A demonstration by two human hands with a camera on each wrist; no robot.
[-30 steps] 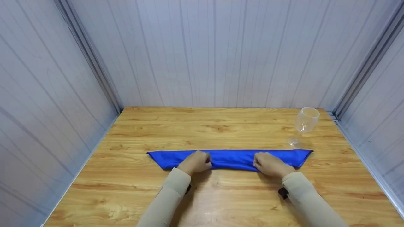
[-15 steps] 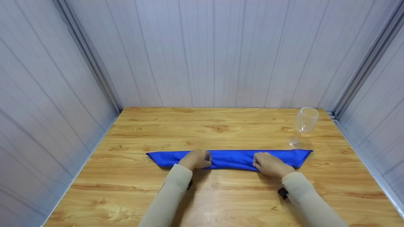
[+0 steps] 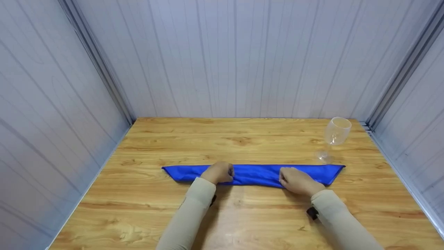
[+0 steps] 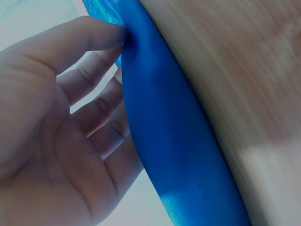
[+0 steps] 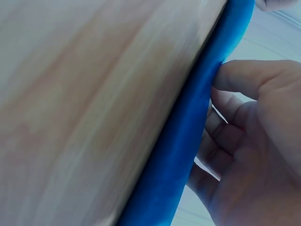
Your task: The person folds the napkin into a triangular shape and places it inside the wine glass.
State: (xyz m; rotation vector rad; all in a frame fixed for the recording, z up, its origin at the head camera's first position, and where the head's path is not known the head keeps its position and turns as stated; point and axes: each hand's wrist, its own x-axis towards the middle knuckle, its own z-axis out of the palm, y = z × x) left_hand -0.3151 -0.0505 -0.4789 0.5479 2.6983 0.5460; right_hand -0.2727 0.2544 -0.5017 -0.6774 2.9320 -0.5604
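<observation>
A shiny blue cloth (image 3: 258, 174) lies folded into a long flat strip across the wooden table, its two ends slanting to points. My left hand (image 3: 219, 172) pinches its near edge left of the middle; in the left wrist view the thumb (image 4: 101, 34) presses on the fabric (image 4: 160, 94) with fingers curled behind. My right hand (image 3: 299, 181) does the same on the right part of the strip. In the right wrist view, its thumb (image 5: 240, 77) and bent fingers hold the rolled edge (image 5: 183, 122).
A clear wine glass (image 3: 337, 132) stands upright at the back right, its foot close behind the cloth's right end. The wooden table (image 3: 239, 215) meets panelled walls (image 3: 236, 59) at the back and sides.
My left hand has shifted slightly away from me and to the right, with the cloth's near edge beneath it moving along. The right hand stays almost in place.
</observation>
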